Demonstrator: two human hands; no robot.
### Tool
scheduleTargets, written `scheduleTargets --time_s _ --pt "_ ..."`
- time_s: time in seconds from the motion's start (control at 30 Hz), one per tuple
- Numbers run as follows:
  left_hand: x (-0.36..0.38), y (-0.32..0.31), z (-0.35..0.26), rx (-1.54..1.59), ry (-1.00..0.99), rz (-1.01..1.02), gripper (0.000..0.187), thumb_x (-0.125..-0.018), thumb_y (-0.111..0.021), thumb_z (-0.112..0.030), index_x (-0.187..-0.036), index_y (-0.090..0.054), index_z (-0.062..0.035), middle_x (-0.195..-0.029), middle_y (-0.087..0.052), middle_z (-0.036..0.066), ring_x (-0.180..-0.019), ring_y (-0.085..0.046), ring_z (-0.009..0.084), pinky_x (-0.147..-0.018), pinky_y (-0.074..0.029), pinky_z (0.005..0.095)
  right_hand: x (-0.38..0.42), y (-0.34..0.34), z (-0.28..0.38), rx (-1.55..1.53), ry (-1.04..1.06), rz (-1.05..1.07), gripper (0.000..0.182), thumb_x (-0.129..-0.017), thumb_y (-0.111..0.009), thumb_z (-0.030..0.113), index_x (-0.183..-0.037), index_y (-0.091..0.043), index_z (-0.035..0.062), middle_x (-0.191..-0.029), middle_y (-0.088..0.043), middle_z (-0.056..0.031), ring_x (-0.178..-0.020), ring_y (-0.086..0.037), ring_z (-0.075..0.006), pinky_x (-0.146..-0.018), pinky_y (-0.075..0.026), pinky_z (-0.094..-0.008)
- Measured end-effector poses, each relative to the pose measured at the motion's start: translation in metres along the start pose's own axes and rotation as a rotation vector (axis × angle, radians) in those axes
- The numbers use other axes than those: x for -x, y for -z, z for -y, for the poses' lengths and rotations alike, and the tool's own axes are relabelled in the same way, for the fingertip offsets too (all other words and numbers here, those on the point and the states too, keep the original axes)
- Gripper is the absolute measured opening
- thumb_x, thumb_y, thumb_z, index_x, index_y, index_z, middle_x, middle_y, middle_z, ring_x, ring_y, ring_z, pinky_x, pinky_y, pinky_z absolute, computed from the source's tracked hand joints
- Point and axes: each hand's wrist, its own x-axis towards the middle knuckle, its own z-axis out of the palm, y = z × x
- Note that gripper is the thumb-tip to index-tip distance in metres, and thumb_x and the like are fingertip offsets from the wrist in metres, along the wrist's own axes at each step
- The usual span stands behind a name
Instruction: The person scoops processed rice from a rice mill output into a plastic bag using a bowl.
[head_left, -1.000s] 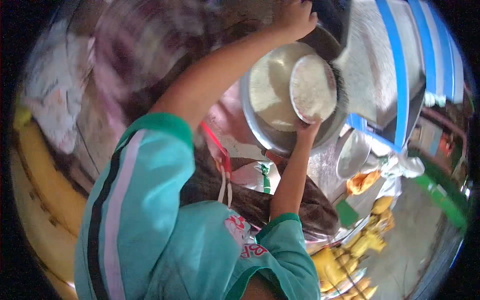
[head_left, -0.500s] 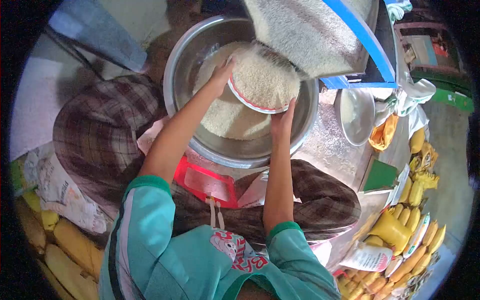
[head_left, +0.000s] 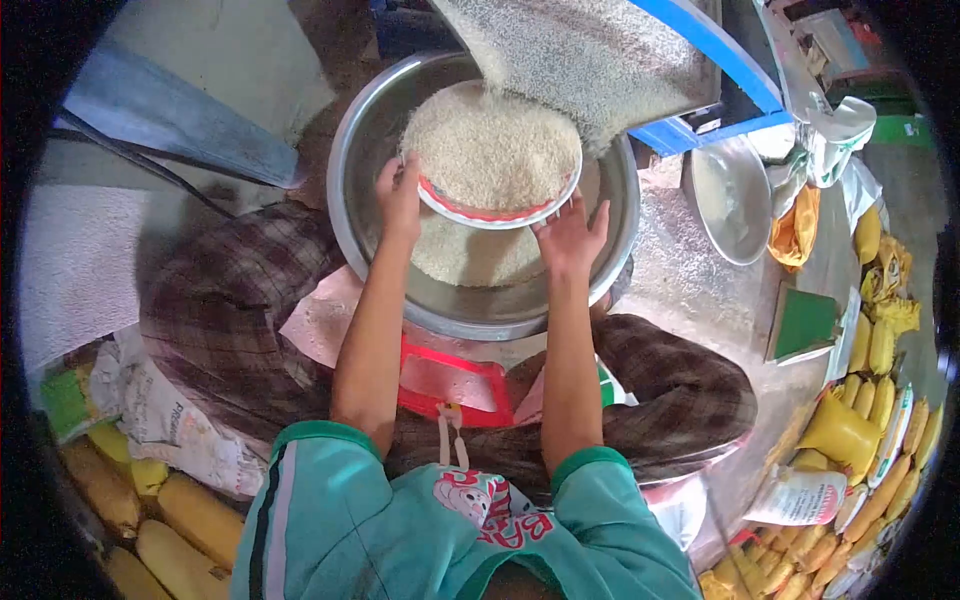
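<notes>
A white bowl with a red patterned rim (head_left: 490, 219), heaped with rice grains (head_left: 492, 150), is held level between my two hands. My left hand (head_left: 401, 200) is closed on its left rim. At the lower right edge, my right hand (head_left: 572, 238) supports it, thumb apart and some fingers hidden beneath. Below the bowl is a wide metal basin (head_left: 470, 322) with more rice in its bottom. Grains fall into the bowl from a rice-covered chute (head_left: 600, 70) with a blue frame (head_left: 715, 45).
A smaller metal bowl (head_left: 735, 225) sits to the right, beside an orange bag (head_left: 795, 228). A red rectangular frame (head_left: 455, 412) lies between my legs. Filled yellow packets (head_left: 845, 435) are piled at the right, and long tan packets (head_left: 180, 550) at lower left. Grains are scattered on the floor.
The bowl has moved left and levelled out from a tilt, and its heap of rice looks larger. Both hands have shifted with it, and my right thumb now stands away from the rim.
</notes>
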Motion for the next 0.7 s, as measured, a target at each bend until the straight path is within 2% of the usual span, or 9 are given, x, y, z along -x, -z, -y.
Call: scheduleTargets --time_s 0.1,0.17,0.27,0.33,0.4,0.47,0.53,0.63,0.7 --pt "0.002 0.003 -0.025 -0.126 -0.166 0.097 0.024 -0.074 -0.055 -0.024 -0.076 -0.05 -0.0014 -0.062 -0.044 0.0 -0.058 -0.039 0.0082 -0.051 -0.033 0.0222 -0.013 -0.002 -0.017 -0.168 -0.278 0.152 0.067 -0.071 -0.036 0.054 -0.12 -0.026 0.0088 -0.125 -0.023 -0.0126 -0.114 -0.022 -0.0314 -0.091 -0.016 -0.0494" --pt "-0.003 0.008 -0.028 -0.258 -0.287 0.145 0.021 -0.073 -0.056 -0.021 -0.069 -0.049 -0.0013 -0.058 -0.041 -0.002 -0.054 -0.037 0.0076 -0.049 -0.031 0.0218 -0.016 0.008 -0.035 -0.134 -0.235 0.13 0.068 -0.071 -0.037 0.055 -0.12 -0.026 0.0095 -0.125 -0.023 -0.0124 -0.114 -0.023 -0.0317 -0.091 -0.016 -0.0497" --pt "-0.022 0.018 -0.009 -0.412 -0.276 0.117 0.021 -0.072 -0.055 -0.019 -0.066 -0.047 -0.001 -0.055 -0.038 0.0 -0.053 -0.035 0.0081 -0.049 -0.031 0.023 -0.011 -0.011 -0.045 -0.065 -0.189 0.087 0.067 -0.07 -0.039 0.056 -0.119 -0.028 0.0113 -0.121 -0.028 -0.0134 -0.108 -0.03 -0.0313 -0.09 -0.02 -0.0491" --pt "-0.03 0.018 -0.007 -0.63 -0.279 0.077 0.024 -0.074 -0.051 -0.022 -0.066 -0.046 0.0004 -0.056 -0.044 0.006 -0.053 -0.041 0.0143 -0.052 -0.034 0.0273 -0.014 -0.006 -0.035 0.085 -0.259 -0.166 0.066 -0.071 -0.038 0.057 -0.118 -0.027 0.0113 -0.114 -0.034 -0.0141 -0.1 -0.037 -0.0297 -0.088 -0.024 -0.0467" --pt "-0.033 0.012 -0.008 -0.622 -0.212 0.096 0.033 -0.076 -0.045 -0.03 -0.069 -0.047 0.0016 -0.063 -0.051 0.014 -0.06 -0.049 0.0256 -0.059 -0.037 0.0343 -0.027 0.015 -0.036 0.305 -0.239 -0.125 0.069 -0.069 -0.038 0.058 -0.118 -0.026 0.011 -0.108 -0.036 -0.0138 -0.095 -0.039 -0.0274 -0.086 -0.027 -0.0444" --pt "-0.041 -0.002 -0.033 -0.786 -0.222 0.083 0.036 -0.077 -0.042 -0.033 -0.074 -0.049 0.002 -0.071 -0.052 0.018 -0.069 -0.05 0.0291 -0.064 -0.037 0.0359 -0.023 0.011 -0.031 0.466 -0.26 -0.147 0.071 -0.072 -0.035 0.057 -0.121 -0.022 0.0073 -0.12 -0.029 -0.0145 -0.11 -0.03 -0.0277 -0.085 -0.028 -0.0413" --pt "-0.07 -0.012 -0.037 -0.945 -0.229 0.063 0.041 -0.078 -0.038 -0.037 -0.079 -0.05 0.0024 -0.079 -0.053 0.021 -0.078 -0.051 0.0327 -0.069 -0.037 0.0375 -0.028 0.01 -0.036 0.488 -0.205 -0.179 0.072 -0.072 -0.036 0.056 -0.121 -0.022 0.0059 -0.12 -0.029 -0.0139 -0.11 -0.03 -0.0272 -0.086 -0.028 -0.0396" --pt "-0.107 -0.027 -0.034 -0.802 -0.027 0.285 0.047 -0.078 -0.037 -0.042 -0.094 -0.049 0.0001 -0.092 -0.052 0.02 -0.092 -0.048 0.0301 -0.077 -0.036 0.0368 -0.03 0.003 -0.04 0.44 -0.14 -0.182 0.069 -0.073 -0.037 0.054 -0.121 -0.021 0.0059 -0.118 -0.031 -0.0118 -0.107 -0.032 -0.0244 -0.086 -0.028 -0.0385" --pt "-0.112 -0.035 -0.04 -0.093 0.685 0.573 0.047 -0.078 -0.04 -0.042 -0.106 -0.043 -0.004 -0.104 -0.048 0.015 -0.097 -0.045 0.0257 -0.081 -0.036 0.0353 -0.031 0.004 -0.045 0.358 -0.121 -0.149 0.067 -0.074 -0.038 0.052 -0.121 -0.021 0.0073 -0.116 -0.033 -0.0104 -0.104 -0.034 -0.0221 -0.084 -0.029 -0.0391"
